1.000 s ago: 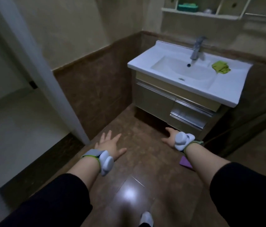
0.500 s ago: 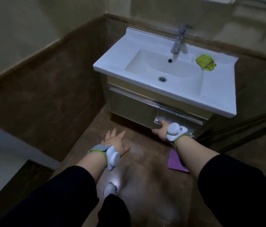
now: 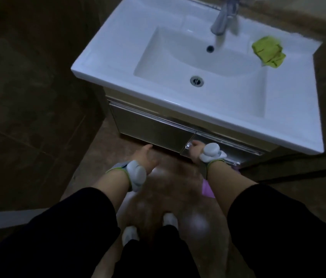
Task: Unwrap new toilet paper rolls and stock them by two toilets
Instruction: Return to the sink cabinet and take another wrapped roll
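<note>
Below the white sink (image 3: 102, 65), at the front of the vanity cabinet (image 3: 148, 131), your right hand (image 3: 195, 151) has its fingers curled over the left end of the silver drawer handle (image 3: 187, 146) on the right-hand drawer (image 3: 242, 155). Whether that drawer stands out from the cabinet front is too blurred to tell.

Your left hand (image 3: 148, 157) holds nothing. It reaches forward with straight, loose fingers, just short of the lower edge of the cabinet's left-hand front and apart from the right hand.

Each wrist carries a pale grey device on a green-edged strap, the left wrist device (image 3: 137, 174) and the right wrist device (image 3: 211, 152), and both forearms come out of black sleeves.

From this view you cannot tell where the toilet paper rolls are.

On the sink's rim, to the right of the chrome faucet (image 3: 221, 23), lies a crumpled green cloth (image 3: 268, 52). The drain (image 3: 196, 81) sits in the middle of the basin. On the brown tiled floor (image 3: 90, 167) a purple item (image 3: 207, 189) shows beside your right forearm, partly hidden by it. Your white shoes (image 3: 130, 234) stand near the bottom of the view.
</note>
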Demonstrator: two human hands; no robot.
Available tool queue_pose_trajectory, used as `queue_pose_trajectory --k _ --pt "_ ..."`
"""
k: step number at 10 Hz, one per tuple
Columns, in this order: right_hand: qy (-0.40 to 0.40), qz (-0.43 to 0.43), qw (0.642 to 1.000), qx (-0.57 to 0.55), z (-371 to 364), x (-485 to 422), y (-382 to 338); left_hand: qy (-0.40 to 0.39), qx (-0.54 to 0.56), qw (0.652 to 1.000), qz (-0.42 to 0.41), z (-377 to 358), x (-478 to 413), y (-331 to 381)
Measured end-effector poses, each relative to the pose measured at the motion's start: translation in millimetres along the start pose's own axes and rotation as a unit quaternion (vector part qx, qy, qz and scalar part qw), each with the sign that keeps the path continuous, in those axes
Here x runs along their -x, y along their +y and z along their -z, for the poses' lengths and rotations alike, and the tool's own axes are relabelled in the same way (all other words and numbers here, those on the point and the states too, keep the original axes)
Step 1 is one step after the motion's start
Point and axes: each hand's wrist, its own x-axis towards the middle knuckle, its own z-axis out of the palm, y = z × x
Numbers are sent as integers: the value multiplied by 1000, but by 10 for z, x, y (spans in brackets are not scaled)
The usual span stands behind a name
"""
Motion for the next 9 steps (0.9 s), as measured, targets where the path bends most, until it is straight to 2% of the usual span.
queue_pose_trajectory --k 1,2,3,4,5,7,8,9 --pt "-5 -15 994 -105 2 -241 -1 2 66 998 20 -83 -222 46" --pt "-46 -83 947 -308 -10 -575 74 1 142 988 54 -247 -543 155" --pt "-44 -139 881 -449 -34 -782 100 3 263 958 113 -369 -782 291" --pt "-59 -122 842 -522 -117 -940 118 14 350 924 154 -449 -924 418" --pt "-95 -77 824 -553 -154 -969 78 13 367 915 169 -519 -1008 472" --pt "-116 -95 804 -575 -96 -1030 62 17 412 890 196 -585 -1084 520" --pt "-132 -74 800 -581 -203 -1032 79 21 434 876 209 -574 -1101 527" --pt "-144 -110 778 -601 -240 -1023 199 22 465 859 214 -589 -1110 519"
